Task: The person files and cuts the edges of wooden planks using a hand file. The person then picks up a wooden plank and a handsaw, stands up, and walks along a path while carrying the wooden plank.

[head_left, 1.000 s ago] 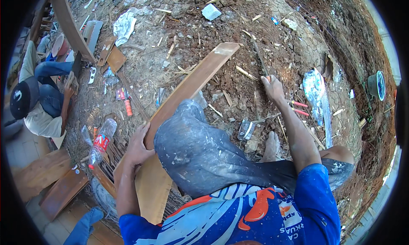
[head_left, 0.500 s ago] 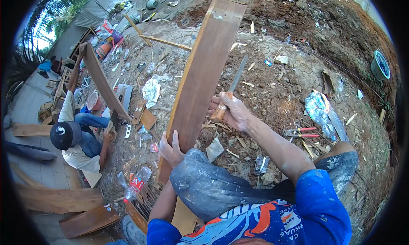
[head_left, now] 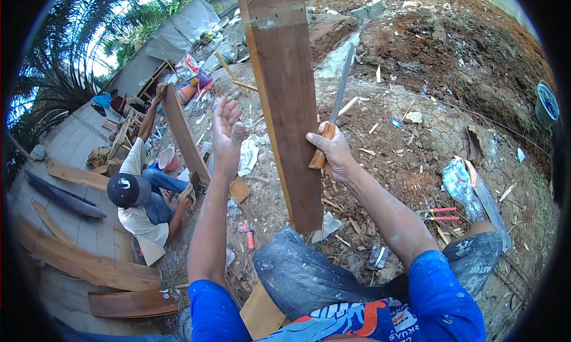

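Observation:
A long brown plank (head_left: 279, 74) stands nearly upright before me, its lower end by my paint-stained knee (head_left: 279, 258). My right hand (head_left: 328, 148) grips a long blade's wooden handle (head_left: 317, 158) at the plank's right edge, thumb on its face; the steel blade (head_left: 342, 83) points up. My left hand (head_left: 229, 127) is raised left of the plank, fingers apart, holding nothing.
At left, a co-worker (head_left: 143, 202) holds another plank (head_left: 181, 127). Loose boards (head_left: 89, 253) lie on tiles. A bow saw or hand saw (head_left: 491, 214), red-handled tool (head_left: 440, 218) and plastic bag (head_left: 461, 187) lie right; a bucket (head_left: 546, 104) sits beyond.
The plank has swung up to near vertical. My left hand has let go and risen beside it. My right hand has brought the blade up against the plank. The view has tilted forward.

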Motion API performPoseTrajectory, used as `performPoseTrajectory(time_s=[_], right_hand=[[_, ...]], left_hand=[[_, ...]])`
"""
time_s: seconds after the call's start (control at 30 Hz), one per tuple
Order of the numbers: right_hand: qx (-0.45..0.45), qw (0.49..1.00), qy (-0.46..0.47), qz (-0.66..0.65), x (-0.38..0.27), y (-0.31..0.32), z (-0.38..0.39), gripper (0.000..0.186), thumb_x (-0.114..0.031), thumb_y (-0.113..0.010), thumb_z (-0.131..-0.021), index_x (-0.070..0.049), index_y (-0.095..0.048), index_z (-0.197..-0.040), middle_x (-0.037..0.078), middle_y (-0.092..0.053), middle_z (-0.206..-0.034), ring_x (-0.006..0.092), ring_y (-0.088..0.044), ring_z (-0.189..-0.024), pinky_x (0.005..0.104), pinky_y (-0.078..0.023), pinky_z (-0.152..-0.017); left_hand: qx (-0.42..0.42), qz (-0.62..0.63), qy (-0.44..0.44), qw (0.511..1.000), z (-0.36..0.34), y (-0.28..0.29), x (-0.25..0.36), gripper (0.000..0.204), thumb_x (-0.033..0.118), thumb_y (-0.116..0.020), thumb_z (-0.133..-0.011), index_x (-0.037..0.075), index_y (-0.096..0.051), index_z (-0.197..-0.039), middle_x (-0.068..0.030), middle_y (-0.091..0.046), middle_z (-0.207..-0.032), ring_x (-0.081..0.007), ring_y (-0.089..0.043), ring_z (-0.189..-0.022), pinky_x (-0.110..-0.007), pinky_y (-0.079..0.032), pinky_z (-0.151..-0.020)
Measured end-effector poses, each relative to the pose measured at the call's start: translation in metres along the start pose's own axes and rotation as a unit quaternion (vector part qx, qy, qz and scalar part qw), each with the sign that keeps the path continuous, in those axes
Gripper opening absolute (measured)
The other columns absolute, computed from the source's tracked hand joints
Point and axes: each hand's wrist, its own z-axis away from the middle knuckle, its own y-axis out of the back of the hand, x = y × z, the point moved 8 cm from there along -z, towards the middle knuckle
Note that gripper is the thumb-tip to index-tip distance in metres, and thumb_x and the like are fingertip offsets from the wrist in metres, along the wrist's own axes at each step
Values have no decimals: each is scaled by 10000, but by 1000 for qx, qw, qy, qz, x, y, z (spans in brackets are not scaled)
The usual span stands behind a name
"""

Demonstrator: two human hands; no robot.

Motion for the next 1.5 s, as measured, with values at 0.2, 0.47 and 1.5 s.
performPoseTrajectory(time_s=[0.2,0.47,1.5], right_hand=[[-46,995,4,89,17,-45,-20,327,-119,-778,-891,-86,-490,-1043,47,-609,-955,132,-631,-938,304,-548,-803],[54,985,-19,165,-22,-28,-1,282,-186,-697,-960,-101,-442,-1048,26,-559,-843,88,-566,-667,257,-526,-565],[-137,854,78,495,-38,-154,93,402,-268,-577,-988,-9,-507,-1288,257,-664,-936,406,-679,-859,472,-498,-770]], left_hand=[[-54,138,-28,989,-95,-4,111,1030,684,-675,-836,1,-308,-1515,-188,-492,-1427,-292,-549,-1273,-464,-494,-1016],[125,155,-99,975,-91,75,140,541,273,-804,-877,28,-536,-1278,-114,-683,-1121,-231,-703,-962,-389,-636,-791],[120,107,-124,979,51,80,101,785,290,-857,-808,30,-438,-1419,-87,-601,-1307,-229,-601,-1199,-424,-491,-1054]])
